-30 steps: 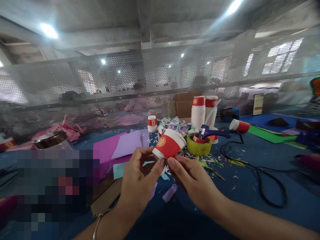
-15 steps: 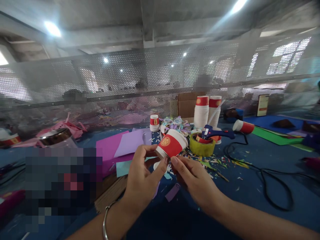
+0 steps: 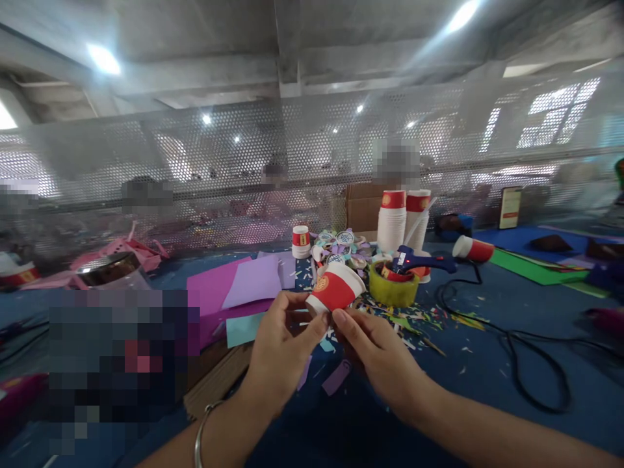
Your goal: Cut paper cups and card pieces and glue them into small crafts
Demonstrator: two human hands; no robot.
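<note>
A red and white paper cup (image 3: 337, 289) with a gold emblem is held tilted above the table, its mouth toward the upper right. My left hand (image 3: 280, 348) has the fingers and thumb closed around the cup's base end. At the cup's lower side, the thumb and fingers of my right hand (image 3: 377, 348) pinch together against it. Whether a small piece sits between those right fingertips is hidden. Just behind the cup lies a heap of cut paper pieces (image 3: 344, 240). A yellow tape roll (image 3: 394, 294) stands to its right, with a blue glue gun (image 3: 424, 262) resting on top.
Stacks of paper cups (image 3: 391, 227) stand at the back, beside a short stack (image 3: 301, 242). Purple sheets (image 3: 253, 286) and cardboard (image 3: 219, 380) lie left. A black cord (image 3: 511, 338) loops across the right, near a tipped cup (image 3: 472, 249). Paper scraps litter the blue tabletop.
The cup has dipped slightly and turned a little, so less of its open mouth shows. Both hands keep nearly the same grip.
</note>
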